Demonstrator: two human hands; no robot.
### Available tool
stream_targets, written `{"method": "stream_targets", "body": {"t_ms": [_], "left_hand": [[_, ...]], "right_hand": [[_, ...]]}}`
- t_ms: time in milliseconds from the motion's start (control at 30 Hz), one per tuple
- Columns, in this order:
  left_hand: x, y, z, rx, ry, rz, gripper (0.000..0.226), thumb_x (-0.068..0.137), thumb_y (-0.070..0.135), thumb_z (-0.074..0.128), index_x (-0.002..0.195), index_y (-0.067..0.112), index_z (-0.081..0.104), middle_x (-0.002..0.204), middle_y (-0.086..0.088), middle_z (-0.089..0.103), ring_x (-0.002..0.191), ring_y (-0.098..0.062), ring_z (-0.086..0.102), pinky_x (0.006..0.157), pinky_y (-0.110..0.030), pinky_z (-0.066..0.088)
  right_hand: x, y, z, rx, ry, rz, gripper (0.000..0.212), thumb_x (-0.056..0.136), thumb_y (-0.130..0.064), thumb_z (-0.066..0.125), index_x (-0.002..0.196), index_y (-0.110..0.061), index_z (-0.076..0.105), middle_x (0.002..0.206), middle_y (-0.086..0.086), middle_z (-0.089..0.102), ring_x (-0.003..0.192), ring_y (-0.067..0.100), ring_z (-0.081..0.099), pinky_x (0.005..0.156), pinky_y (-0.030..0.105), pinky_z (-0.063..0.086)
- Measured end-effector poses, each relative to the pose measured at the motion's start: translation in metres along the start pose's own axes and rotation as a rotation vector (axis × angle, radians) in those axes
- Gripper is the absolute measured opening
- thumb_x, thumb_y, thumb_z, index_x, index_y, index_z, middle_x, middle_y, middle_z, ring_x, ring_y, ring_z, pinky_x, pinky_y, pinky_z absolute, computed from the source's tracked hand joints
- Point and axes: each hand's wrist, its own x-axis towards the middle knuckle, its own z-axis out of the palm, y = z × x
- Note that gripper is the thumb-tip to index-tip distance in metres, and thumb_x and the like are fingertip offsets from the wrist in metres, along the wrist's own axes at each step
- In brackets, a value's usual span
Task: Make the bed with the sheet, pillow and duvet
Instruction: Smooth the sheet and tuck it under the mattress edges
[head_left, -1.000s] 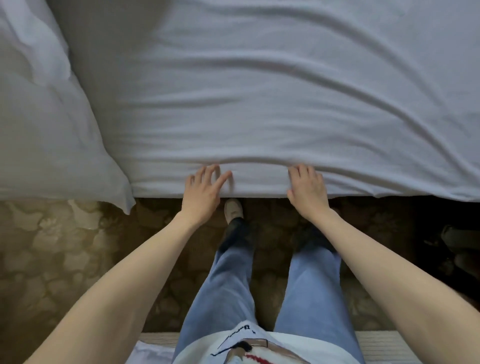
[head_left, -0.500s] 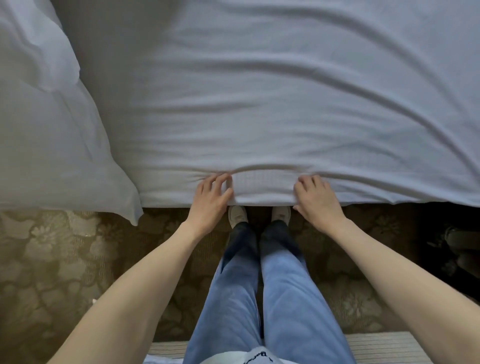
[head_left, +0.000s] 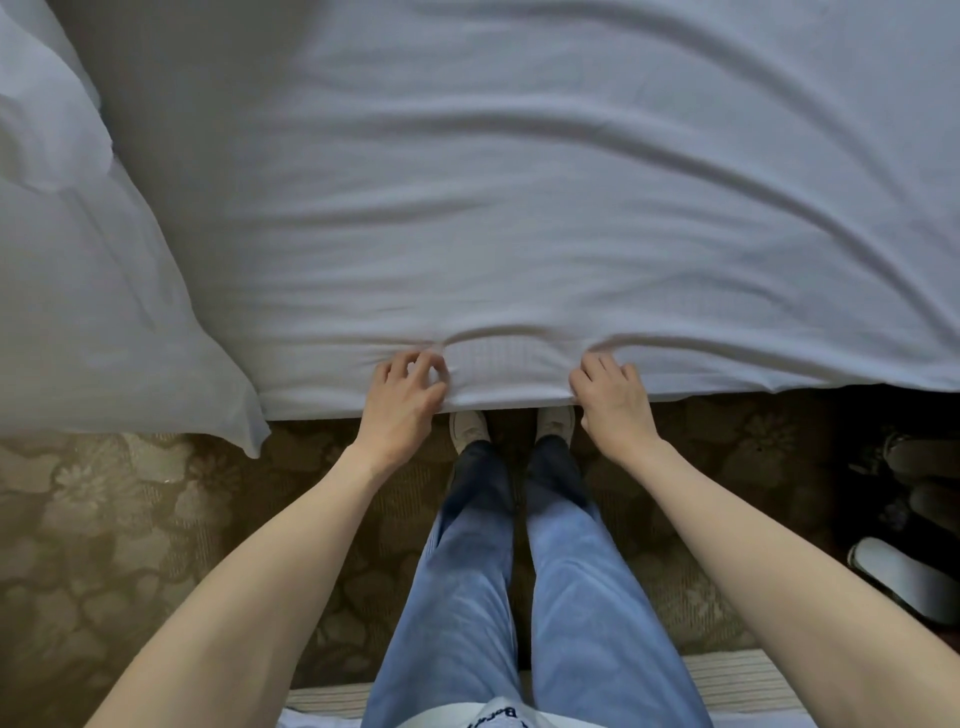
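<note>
White sheet (head_left: 519, 208), spread across upper frame, its near edge bunched at centre by 2 hands, left hand (head_left: 402, 397) and right hand (head_left: 613, 400) each gripping cloth, probably to pull it taut.

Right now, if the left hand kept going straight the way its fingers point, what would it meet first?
The left hand already grips the sheet at the bed's near edge, fingers pointing across the bed. Going on, it would likely meet only more wrinkled sheet; the pillow lies off to the left of that line.
</note>
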Motion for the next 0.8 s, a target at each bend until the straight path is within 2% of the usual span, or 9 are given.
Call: {"method": "stream_targets", "body": {"t_ms": [100,233,400,500,600,800], "left_hand": [[0.001,0.002,0.0,0.049,-0.004,0.032,0.019,0.071,0.001,0.07,0.087,0.009,0.065,0.113,-0.011,0.056,0.108,-0.035,0.049,0.083,-0.045,0.043],[-0.006,0.008,0.002,0.053,0.007,-0.032,0.02,0.07,-0.002,0.07,0.086,0.007,0.064,0.106,-0.011,0.058,0.101,-0.033,0.052,0.081,-0.044,0.042],[-0.03,0.016,0.006,-0.09,0.079,-0.09,0.022,0.071,-0.01,0.071,0.083,0.006,0.06,0.097,-0.009,0.06,0.088,-0.027,0.056,0.072,-0.035,0.043],[-0.033,0.019,-0.001,-0.108,0.08,-0.109,0.017,0.077,-0.007,0.069,0.085,0.006,0.061,0.093,-0.008,0.062,0.082,-0.024,0.057,0.059,-0.03,0.042],[-0.03,0.02,-0.004,-0.095,0.048,-0.12,0.019,0.078,-0.006,0.068,0.084,0.009,0.058,0.084,-0.005,0.059,0.073,-0.021,0.054,0.05,-0.027,0.035],[-0.027,0.025,-0.016,-0.052,-0.036,-0.164,0.025,0.076,-0.008,0.067,0.077,0.011,0.051,0.069,-0.002,0.051,0.06,-0.018,0.045,0.045,-0.026,0.024]], "right_hand": [[-0.004,0.001,0.001,0.007,0.021,0.01,0.035,0.051,0.008,0.073,0.079,-0.005,0.059,0.087,0.012,0.056,0.08,0.031,0.054,0.064,0.035,0.038],[-0.012,0.002,0.006,0.03,0.047,0.04,0.03,0.059,0.006,0.072,0.083,-0.006,0.059,0.089,0.01,0.054,0.081,0.029,0.052,0.066,0.034,0.035],[-0.038,-0.006,0.005,0.272,0.133,0.121,0.024,0.069,0.01,0.067,0.083,-0.005,0.056,0.102,0.011,0.055,0.09,0.03,0.052,0.077,0.04,0.042],[-0.045,-0.011,0.002,0.386,0.116,0.153,0.016,0.078,0.009,0.063,0.085,-0.004,0.054,0.104,0.011,0.056,0.089,0.029,0.052,0.066,0.034,0.045],[-0.043,-0.012,-0.001,0.398,0.063,0.172,0.012,0.084,0.005,0.058,0.084,-0.005,0.052,0.091,0.008,0.052,0.079,0.025,0.049,0.053,0.033,0.039],[-0.043,-0.007,-0.01,0.32,-0.068,0.13,0.011,0.091,-0.001,0.051,0.086,-0.01,0.047,0.077,0.002,0.046,0.063,0.023,0.045,0.049,0.028,0.023]]}}
